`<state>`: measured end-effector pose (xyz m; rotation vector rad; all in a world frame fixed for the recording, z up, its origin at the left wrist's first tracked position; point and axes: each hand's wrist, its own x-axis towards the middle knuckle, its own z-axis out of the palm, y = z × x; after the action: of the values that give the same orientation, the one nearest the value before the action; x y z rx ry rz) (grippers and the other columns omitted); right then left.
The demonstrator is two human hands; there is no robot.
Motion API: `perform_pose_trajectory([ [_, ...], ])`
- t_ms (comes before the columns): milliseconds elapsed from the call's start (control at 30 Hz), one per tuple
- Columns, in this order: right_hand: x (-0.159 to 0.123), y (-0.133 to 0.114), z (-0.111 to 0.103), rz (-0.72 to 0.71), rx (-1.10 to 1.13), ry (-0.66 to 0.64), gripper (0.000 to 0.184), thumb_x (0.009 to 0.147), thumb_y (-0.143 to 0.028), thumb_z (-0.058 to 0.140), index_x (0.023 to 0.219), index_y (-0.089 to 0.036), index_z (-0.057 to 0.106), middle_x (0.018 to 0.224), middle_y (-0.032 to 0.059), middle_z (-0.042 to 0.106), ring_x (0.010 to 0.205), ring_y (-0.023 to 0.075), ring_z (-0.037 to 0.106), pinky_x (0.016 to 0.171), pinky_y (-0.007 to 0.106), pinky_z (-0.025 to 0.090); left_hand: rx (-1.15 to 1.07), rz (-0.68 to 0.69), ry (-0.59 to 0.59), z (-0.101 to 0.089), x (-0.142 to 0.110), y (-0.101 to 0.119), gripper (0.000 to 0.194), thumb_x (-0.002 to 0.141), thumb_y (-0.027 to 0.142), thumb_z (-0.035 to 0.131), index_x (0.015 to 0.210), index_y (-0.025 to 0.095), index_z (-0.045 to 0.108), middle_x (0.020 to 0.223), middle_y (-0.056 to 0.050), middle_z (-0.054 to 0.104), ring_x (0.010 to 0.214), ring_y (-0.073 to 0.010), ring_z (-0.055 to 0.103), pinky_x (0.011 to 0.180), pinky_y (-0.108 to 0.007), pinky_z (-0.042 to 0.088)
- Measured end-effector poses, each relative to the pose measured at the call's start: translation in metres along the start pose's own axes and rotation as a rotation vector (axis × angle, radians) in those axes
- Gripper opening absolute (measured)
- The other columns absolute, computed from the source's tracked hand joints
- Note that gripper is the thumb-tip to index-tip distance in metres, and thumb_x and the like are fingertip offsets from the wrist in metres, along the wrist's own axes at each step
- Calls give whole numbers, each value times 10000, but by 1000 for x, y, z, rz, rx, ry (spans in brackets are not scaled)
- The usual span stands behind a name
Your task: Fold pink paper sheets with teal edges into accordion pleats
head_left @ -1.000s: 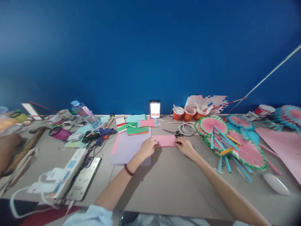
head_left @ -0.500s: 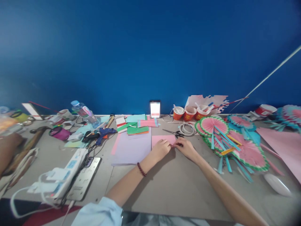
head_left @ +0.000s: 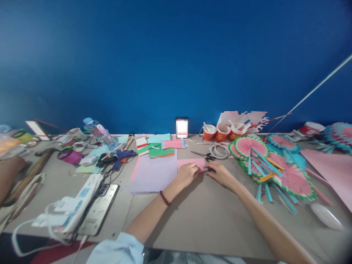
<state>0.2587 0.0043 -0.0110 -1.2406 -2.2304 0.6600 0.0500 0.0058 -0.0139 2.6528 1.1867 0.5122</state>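
Observation:
A sheet of pink paper (head_left: 189, 161) lies on the grey table in front of me. My left hand (head_left: 188, 175) has its fingers closed on the near edge of this paper. At the paper's near right corner, my right hand (head_left: 219, 172) pinches the same edge, thumb and fingers together. A small bluish spot shows by the right fingertips; I cannot make out what it is. Black-handled scissors (head_left: 210, 156) rest just beyond the right hand. A large lavender sheet (head_left: 156, 174) lies to the left of the pink paper.
Folded paper fans (head_left: 288, 172) and a white computer mouse (head_left: 326, 216) lie on the right. Red paper cups (head_left: 222, 133) line the wall. Left are a blue glue gun (head_left: 121, 157), a bottle (head_left: 100, 132), a phone (head_left: 99, 209) and a power strip (head_left: 82, 201). Another person's arm (head_left: 11, 172) is at far left.
My right fingers have shifted slightly along the paper's near edge, and a bluish spot now shows beside them. The left hand stays nearly in place. Everything else looks the same.

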Motion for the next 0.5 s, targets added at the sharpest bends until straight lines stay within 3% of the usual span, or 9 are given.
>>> perform_pose_trajectory([
  [200,6,-20,-17,-37,-14,72,225,787,-293,641,991,-199,657,967,89,680,903,240,603,846,395,463,-350,-134,54,-24,3,-1,233,908,271,487,954,200,703,904,-45,667,811,-150,621,713,-241,459],
  [333,10,-40,-36,-35,51,137,208,829,-349,589,965,-216,673,910,76,672,862,222,618,795,359,489,-593,-110,74,-51,6,0,232,884,271,520,958,185,723,851,-56,683,771,-152,615,684,-241,457],
  [500,21,-66,-56,-18,141,212,222,805,-360,619,953,-214,696,933,74,681,876,223,635,786,349,502,-831,-177,46,-86,8,13,284,870,334,534,1011,166,714,879,-69,704,747,-150,611,612,-220,445],
])
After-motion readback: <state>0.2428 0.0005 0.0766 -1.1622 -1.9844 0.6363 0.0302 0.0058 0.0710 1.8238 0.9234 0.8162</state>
